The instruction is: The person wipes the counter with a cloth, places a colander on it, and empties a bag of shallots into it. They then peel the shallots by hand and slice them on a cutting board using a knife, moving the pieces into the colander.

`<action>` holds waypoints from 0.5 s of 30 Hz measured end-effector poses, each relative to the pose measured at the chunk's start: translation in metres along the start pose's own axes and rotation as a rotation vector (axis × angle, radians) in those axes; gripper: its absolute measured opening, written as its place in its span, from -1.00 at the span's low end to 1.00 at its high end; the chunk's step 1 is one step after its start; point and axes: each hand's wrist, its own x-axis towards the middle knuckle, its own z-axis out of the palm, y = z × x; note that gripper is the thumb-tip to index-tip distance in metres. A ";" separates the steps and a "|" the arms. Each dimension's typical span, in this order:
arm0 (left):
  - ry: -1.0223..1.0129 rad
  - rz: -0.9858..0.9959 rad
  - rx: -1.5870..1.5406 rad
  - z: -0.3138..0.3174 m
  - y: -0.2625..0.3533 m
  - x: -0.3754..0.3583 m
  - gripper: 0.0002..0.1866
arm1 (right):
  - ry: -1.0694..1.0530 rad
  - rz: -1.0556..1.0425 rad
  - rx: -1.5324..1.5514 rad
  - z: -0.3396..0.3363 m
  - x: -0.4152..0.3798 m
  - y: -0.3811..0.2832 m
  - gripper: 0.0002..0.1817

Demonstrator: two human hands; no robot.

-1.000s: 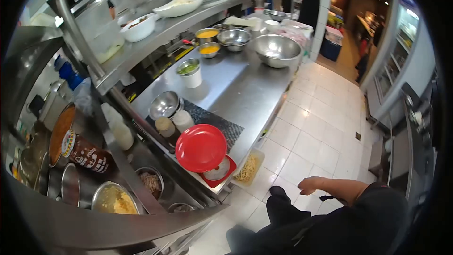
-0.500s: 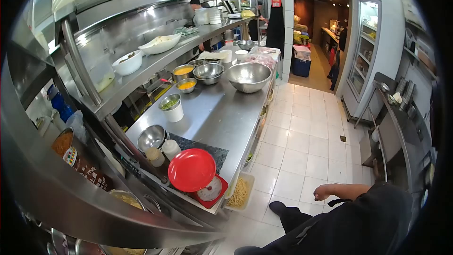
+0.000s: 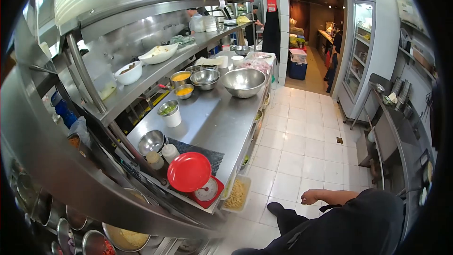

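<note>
My right hand (image 3: pixel 309 197) hangs over the white tiled floor in front of my dark clothing. Its fingers are curled in, and nothing shows in them. My left hand is out of view. Closest to the right hand is a clear tub of noodles (image 3: pixel 237 193) under the counter's edge. On the counter (image 3: pixel 198 123) above it stands a kitchen scale (image 3: pixel 207 191) with a red pan (image 3: pixel 189 171). Beside the scale are squeeze bottles (image 3: pixel 170 153) and steel bowls (image 3: pixel 152 142). Farther along sits a white container (image 3: pixel 172 117) topped with a bowl of chopped greens.
A large steel bowl (image 3: pixel 243 83) and small bowls of yellow food (image 3: pixel 184 91) stand farther back. Overhead, a shelf (image 3: pixel 160 64) carries white dishes. A glass-door fridge (image 3: pixel 368 52) and a steel bench (image 3: pixel 398 127) line the right. Another person stands by the doorway.
My view has shifted slightly, bringing more pans at the lower left into sight. My right hand sits a little farther left in view, still curled.
</note>
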 end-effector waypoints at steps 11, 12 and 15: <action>0.042 -0.016 -0.038 -0.029 0.007 -0.013 -0.58 | 0.093 -0.001 0.015 0.000 0.003 -0.014 -0.51; 0.045 -0.023 -0.046 -0.032 0.008 -0.015 -0.58 | 0.090 -0.025 0.018 -0.006 0.003 -0.023 -0.50; 0.059 -0.046 -0.068 -0.042 0.010 -0.019 -0.58 | 0.101 -0.073 0.015 -0.022 0.010 -0.042 -0.47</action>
